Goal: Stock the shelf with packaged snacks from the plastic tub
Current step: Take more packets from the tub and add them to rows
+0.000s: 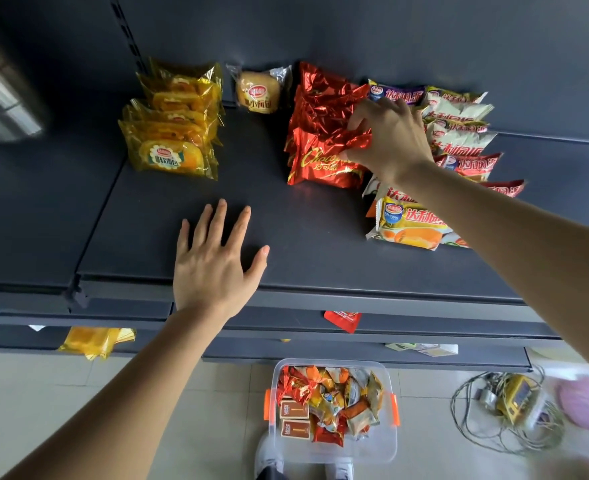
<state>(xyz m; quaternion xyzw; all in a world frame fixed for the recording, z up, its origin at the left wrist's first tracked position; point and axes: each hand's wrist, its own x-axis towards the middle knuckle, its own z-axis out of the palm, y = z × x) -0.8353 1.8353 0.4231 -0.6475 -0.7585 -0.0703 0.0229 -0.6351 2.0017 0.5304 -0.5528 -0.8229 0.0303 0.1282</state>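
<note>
Head cam, looking down at a dark grey shelf (286,237). The right hand (390,140) is reaching to the back and grasping the top red packet (338,142), with fingers and thumb curled onto the crinkly foil. That packet sits on the stack of red foil packets (320,168) in the middle of the shelf.

The left hand (213,265) is released, palm down, fingers spread over the bare front part of the shelf. Can't tell if it's actually touching.

On the shelf, from left to right, there's a stack of yellow bread packets (171,140), one lone bun packet (258,91) at the back, the red ones, then a row of white and mixed packets (459,133) just beside the right hand.

The plastic tub (365,448) is down on the tiled floor below the shelf, clear with orange latches, with a jumble of snacks in it. It's right in front of the person's shoes (268,459). A tangle of cables (507,407) lies on the floor to its right.
</note>
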